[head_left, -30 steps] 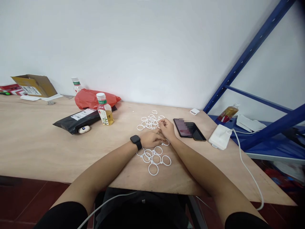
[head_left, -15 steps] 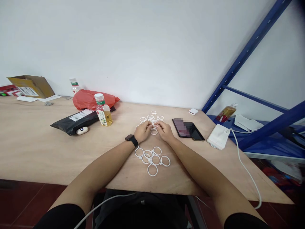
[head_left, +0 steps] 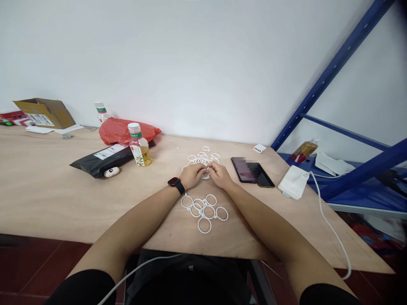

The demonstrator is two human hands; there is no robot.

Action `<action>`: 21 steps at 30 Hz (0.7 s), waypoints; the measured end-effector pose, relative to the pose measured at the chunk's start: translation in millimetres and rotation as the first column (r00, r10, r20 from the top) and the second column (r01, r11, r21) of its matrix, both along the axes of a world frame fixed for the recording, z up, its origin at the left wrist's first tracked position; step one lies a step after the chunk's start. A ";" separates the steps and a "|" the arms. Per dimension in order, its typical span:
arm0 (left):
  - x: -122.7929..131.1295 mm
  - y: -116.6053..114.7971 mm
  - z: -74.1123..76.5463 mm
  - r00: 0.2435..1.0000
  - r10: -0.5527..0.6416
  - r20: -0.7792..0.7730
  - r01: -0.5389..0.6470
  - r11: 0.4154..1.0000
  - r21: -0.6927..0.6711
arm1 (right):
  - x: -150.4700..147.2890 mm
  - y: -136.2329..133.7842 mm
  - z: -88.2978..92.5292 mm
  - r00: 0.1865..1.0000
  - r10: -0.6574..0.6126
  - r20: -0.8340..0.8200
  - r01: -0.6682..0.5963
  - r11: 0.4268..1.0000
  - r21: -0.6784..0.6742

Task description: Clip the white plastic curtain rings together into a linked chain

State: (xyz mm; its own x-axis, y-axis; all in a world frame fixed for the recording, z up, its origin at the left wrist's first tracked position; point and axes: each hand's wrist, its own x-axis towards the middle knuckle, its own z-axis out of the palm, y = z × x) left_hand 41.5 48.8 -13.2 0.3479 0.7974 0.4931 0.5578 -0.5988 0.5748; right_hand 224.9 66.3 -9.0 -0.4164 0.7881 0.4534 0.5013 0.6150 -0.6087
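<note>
Over the far pile of white rings [head_left: 201, 157], my left hand [head_left: 192, 175] and my right hand [head_left: 220, 175] meet fingertip to fingertip. Both are closed in a pinch on a white ring [head_left: 206, 176], whose loop shows just below the fingers; the pinched part is hidden. A black watch sits on my left wrist. Between my forearms, closer to me, lies a second group of white rings [head_left: 204, 225], loosely overlapping, with small knobs on their rims.
Left on the wooden table [head_left: 38, 186] are a drink bottle [head_left: 140, 152], a red bag [head_left: 116, 130], a black parcel [head_left: 92, 163] and an earbud case [head_left: 111, 172]. To the right lie two phones [head_left: 264, 176] and a white charger [head_left: 292, 182] with its cable. A blue rack [head_left: 333, 63] stands beyond.
My fingertips have drawn closer together over the ring, covering more of it. The whole view has shifted slightly; the things on the table stay where they were.
</note>
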 end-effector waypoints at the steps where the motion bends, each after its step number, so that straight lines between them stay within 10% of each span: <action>1: 0.0 -0.2 -0.2 1.000 0.009 -0.007 -0.009 1.000 0.006 | -0.6 0.2 -0.8 1.000 -0.002 -0.008 0.002 1.000 0.004; 21: 4.1 -5.4 2.3 0.993 -0.006 -0.122 0.019 0.994 0.112 | -2.5 2.8 -3.2 0.999 0.013 0.041 -0.015 0.999 0.049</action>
